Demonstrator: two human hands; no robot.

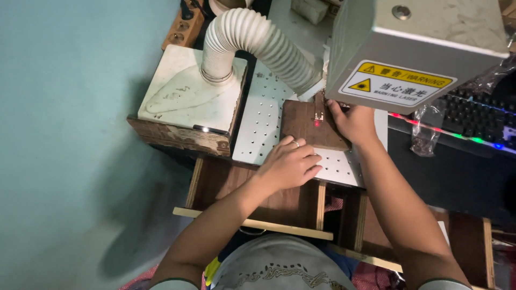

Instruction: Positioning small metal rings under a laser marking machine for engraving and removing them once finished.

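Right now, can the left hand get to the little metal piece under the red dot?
Probably yes. The left hand rests at the wooden board's near edge, and the board between it and the small metal piece looks bare. The right hand already touches beside that piece.

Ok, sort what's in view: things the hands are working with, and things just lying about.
In use:
left hand resting by the brown board
right hand at the small metal piece on the board
perforated metal plate
grey laser head

Lying about:
white ribbed hose
white box
lit keyboard
plastic bag
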